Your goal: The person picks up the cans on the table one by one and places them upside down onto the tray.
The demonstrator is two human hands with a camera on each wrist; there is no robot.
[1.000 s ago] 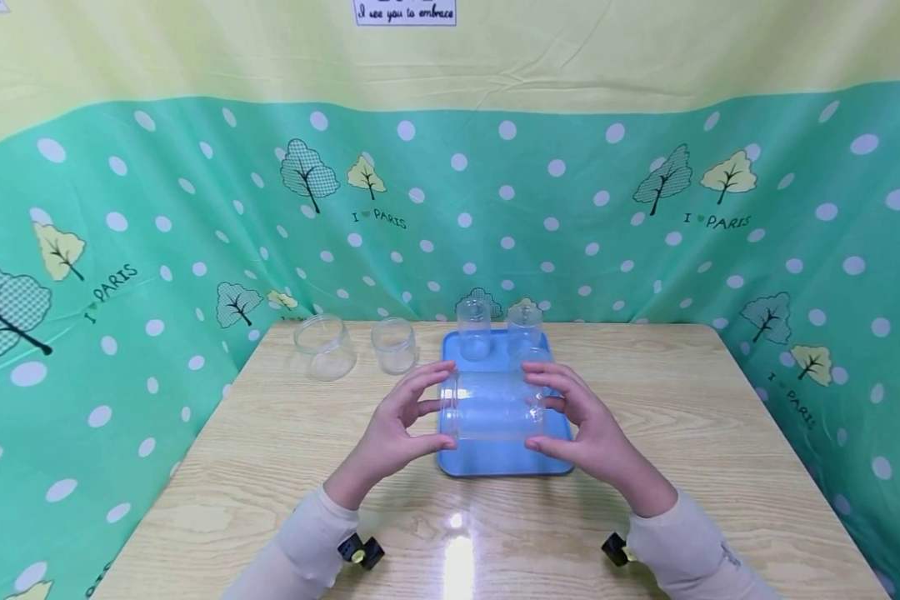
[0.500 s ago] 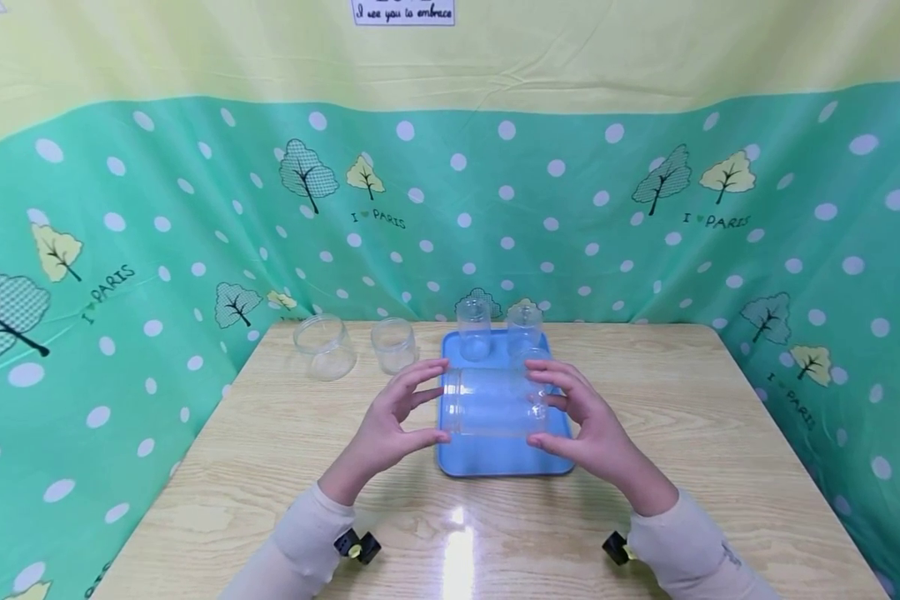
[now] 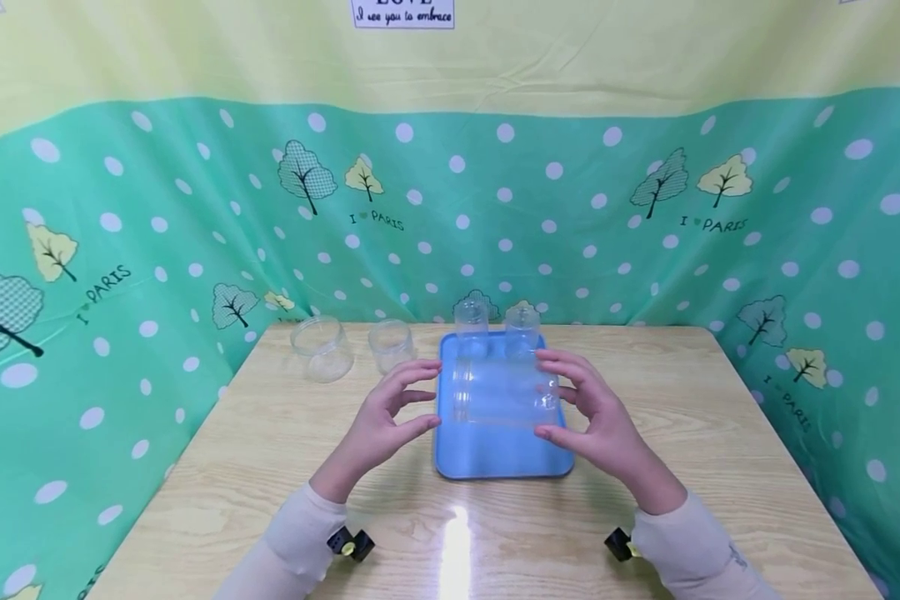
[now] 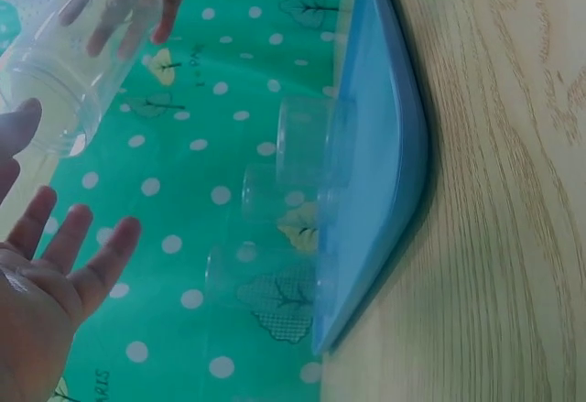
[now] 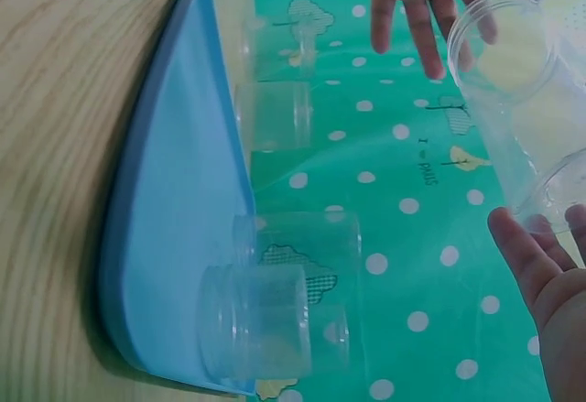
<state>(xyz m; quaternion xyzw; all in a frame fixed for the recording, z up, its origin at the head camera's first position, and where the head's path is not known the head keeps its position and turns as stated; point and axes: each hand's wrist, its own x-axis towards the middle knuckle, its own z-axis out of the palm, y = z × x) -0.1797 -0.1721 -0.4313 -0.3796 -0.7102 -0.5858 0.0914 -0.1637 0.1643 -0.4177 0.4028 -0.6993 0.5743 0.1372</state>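
A clear plastic jar (image 3: 502, 392) lies sideways in the air over the blue tray (image 3: 495, 462). My right hand (image 3: 596, 412) holds its right end, fingertips and thumb around it. Left of the jar, my left hand (image 3: 386, 412) is spread with bent-apart fingers and a gap to the jar's ringed end. The left wrist view shows that gap between my left fingers (image 4: 101, 265) and the jar (image 4: 101, 45). Behind it, two clear jars stand upright on the tray, one at the back left (image 3: 471, 333) and another at the back right (image 3: 522, 329). A third, shorter jar (image 5: 261, 320) shows on the tray in the right wrist view.
Left of the tray on the wooden table (image 3: 270, 467) stand a wide clear jar (image 3: 322, 350) and a smaller clear jar (image 3: 392, 346). A green and yellow printed cloth (image 3: 510, 200) hangs close behind the table and along both sides.
My left hand has come off the jar's left end and drawn away to the left. My right hand has moved the jar slightly right and up in the head view.
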